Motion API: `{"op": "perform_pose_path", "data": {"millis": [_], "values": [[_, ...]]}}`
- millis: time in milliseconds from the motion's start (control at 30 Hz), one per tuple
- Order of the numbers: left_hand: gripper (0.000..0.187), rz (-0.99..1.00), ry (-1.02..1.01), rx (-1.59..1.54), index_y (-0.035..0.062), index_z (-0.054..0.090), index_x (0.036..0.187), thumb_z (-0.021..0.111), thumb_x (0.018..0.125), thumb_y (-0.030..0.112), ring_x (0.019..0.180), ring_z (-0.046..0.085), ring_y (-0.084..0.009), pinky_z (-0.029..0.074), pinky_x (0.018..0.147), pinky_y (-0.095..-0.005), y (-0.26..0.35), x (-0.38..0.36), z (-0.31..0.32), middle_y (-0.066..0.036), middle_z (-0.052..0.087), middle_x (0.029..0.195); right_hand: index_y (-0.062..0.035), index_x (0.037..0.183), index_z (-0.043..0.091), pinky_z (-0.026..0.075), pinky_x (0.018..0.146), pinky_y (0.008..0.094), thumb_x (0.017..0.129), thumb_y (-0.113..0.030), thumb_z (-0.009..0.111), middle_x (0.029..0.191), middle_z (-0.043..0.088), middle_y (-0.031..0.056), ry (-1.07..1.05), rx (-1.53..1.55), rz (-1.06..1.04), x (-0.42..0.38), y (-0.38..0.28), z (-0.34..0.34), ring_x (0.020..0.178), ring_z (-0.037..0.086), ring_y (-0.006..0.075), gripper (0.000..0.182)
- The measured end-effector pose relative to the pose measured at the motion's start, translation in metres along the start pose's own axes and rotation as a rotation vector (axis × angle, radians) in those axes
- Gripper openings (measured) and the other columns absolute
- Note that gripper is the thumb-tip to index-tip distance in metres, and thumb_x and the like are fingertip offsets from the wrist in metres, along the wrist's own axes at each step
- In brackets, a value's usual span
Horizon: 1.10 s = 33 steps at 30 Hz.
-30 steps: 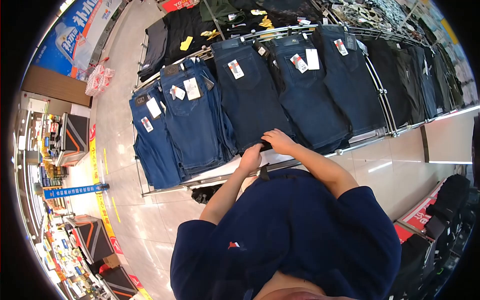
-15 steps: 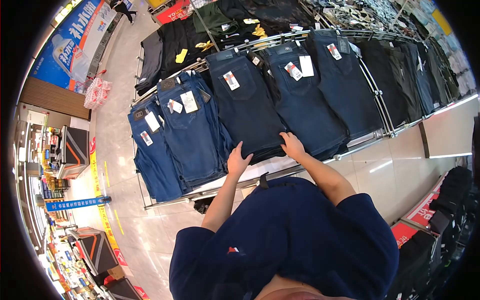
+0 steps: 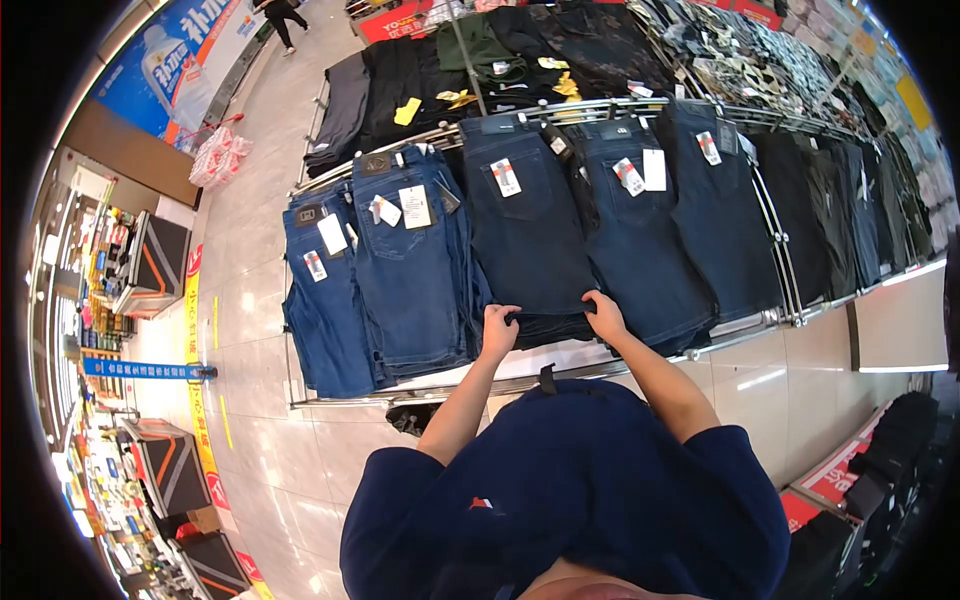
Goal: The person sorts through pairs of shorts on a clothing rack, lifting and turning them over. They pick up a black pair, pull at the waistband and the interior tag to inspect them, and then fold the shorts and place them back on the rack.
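Note:
A pair of dark blue jeans (image 3: 525, 235) lies on top of the middle pile, with a waistband label and a white-and-red price tag. My left hand (image 3: 499, 330) is closed on the left corner of its near edge. At the right corner, my right hand (image 3: 606, 320) pinches the same edge. Beneath that edge, more dark folded jeans (image 3: 550, 328) show. Lighter blue jeans (image 3: 410, 270) are stacked just left of my left hand. To the right of my right hand is another dark blue pile (image 3: 645, 235) with tags.
A metal rail (image 3: 450, 378) runs along the rack's near side. Black trousers with yellow tags (image 3: 400, 85) lie behind. A blue barrier strip (image 3: 145, 369) stands at the left over the tiled floor (image 3: 265, 300). A person (image 3: 285, 20) is far off in the aisle.
Both hands have closed on the near corners of the middle jeans, where before the fingers lay more open. The rack sits slightly lower and farther right in view.

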State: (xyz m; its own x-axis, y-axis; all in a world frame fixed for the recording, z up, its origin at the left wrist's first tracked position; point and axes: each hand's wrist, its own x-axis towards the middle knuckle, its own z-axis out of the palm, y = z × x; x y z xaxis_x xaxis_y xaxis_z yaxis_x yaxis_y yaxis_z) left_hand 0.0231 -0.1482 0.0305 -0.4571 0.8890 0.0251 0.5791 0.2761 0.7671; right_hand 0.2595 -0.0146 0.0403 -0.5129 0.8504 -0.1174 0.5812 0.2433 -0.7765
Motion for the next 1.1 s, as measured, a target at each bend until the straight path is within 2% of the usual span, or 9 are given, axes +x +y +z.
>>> {"op": "perform_pose_path", "data": {"millis": [167,200,300,433,533,633,767,867,1100], "values": [[0.025,-0.06,-0.018,-0.016,0.0033,0.068,0.098,0.064,0.074,-0.001,0.096,0.052,-0.0299,0.044,0.087,-0.0322,-0.001,-0.006,-0.024,-0.014,0.045,0.101,-0.0068,0.104,0.058,0.045,0.087,0.043,0.072,0.004,0.061,0.105,0.061,0.018,-0.052,0.032,-0.065,-0.002,-0.006,0.006,0.103,0.057,0.0377,0.034],[0.025,-0.011,-0.01,0.036,0.004,0.068,0.098,0.065,0.074,0.0,0.088,0.054,-0.0271,0.047,0.079,-0.0319,-0.008,-0.008,-0.025,-0.014,0.047,0.1,-0.0072,0.106,0.057,0.045,0.088,0.0434,0.073,0.004,0.059,0.105,0.06,0.0186,-0.066,0.017,-0.078,-0.005,-0.007,0.007,0.103,0.056,0.0381,0.035],[0.027,0.001,-0.133,0.081,0.0048,0.067,0.102,0.065,0.075,0.003,0.092,0.056,-0.0314,0.048,0.083,-0.0349,-0.007,-0.014,-0.03,-0.017,0.048,0.105,-0.008,0.108,0.056,0.045,0.088,0.0436,0.073,0.004,0.057,0.105,0.06,0.0184,-0.035,-0.012,-0.081,-0.012,0.003,0.015,0.102,0.056,0.0387,0.037],[0.034,-0.025,-0.345,0.435,0.0116,0.066,0.111,0.067,0.078,0.023,0.113,0.052,-0.0383,0.045,0.094,-0.044,0.033,-0.006,-0.063,-0.022,0.045,0.13,-0.0074,0.104,0.054,0.046,0.084,0.0449,0.075,0.001,0.058,0.099,0.057,0.0179,-0.052,-0.115,-0.025,-0.021,0.001,0.011,0.097,0.057,0.0386,0.031],[0.038,0.122,-0.142,0.468,0.0095,0.066,0.112,0.067,0.079,0.028,0.122,0.046,-0.0387,0.04,0.099,-0.048,0.065,0.005,-0.082,-0.023,0.04,0.138,-0.0054,0.102,0.054,0.046,0.081,0.0441,0.075,0.0,0.06,0.097,0.056,0.0181,-0.055,-0.13,0.028,-0.025,-0.003,0.01,0.093,0.057,0.0386,0.028],[0.043,0.327,-0.141,0.327,0.0072,0.064,0.115,0.067,0.079,0.029,0.126,0.043,-0.0411,0.037,0.102,-0.0497,0.058,0.022,-0.051,-0.025,0.038,0.14,-0.0055,0.103,0.054,0.047,0.08,0.0443,0.075,-0.001,0.063,0.101,0.055,0.0171,-0.018,-0.174,0.006,-0.03,-0.005,0.013,0.093,0.056,0.0383,0.029],[0.054,0.422,-0.375,0.318,0.0095,0.053,0.131,0.063,0.083,0.034,0.137,0.028,-0.0398,0.027,0.109,-0.0543,0.076,0.023,-0.007,-0.024,0.03,0.147,-0.0035,0.109,0.054,0.044,0.093,0.0431,0.074,0.0,0.064,0.119,0.051,0.019,0.034,-0.278,-0.124,-0.043,-0.018,0.012,0.111,0.051,0.0386,0.036],[0.068,0.348,-0.563,0.405,0.0148,0.037,0.144,0.059,0.086,0.042,0.142,0.018,-0.0376,0.019,0.111,-0.0577,0.048,0.01,0.039,-0.022,0.022,0.152,-0.0031,0.123,0.051,0.04,0.1,0.0418,0.074,0.001,0.063,0.134,0.043,0.0201,-0.083,-0.249,-0.033,-0.049,-0.009,0.018,0.121,0.045,0.039,0.051],[0.084,0.389,-0.579,0.465,0.0175,0.023,0.149,0.067,0.078,0.026,0.144,0.012,-0.035,0.01,0.113,-0.0569,0.049,-0.003,0.034,-0.019,0.014,0.155,-0.0113,0.141,0.038,0.042,0.1,0.0437,0.073,-0.001,0.064,0.146,0.032,0.0233,-0.198,-0.231,0.039,-0.07,-0.016,0.007,0.123,0.045,0.042,0.073]]}}
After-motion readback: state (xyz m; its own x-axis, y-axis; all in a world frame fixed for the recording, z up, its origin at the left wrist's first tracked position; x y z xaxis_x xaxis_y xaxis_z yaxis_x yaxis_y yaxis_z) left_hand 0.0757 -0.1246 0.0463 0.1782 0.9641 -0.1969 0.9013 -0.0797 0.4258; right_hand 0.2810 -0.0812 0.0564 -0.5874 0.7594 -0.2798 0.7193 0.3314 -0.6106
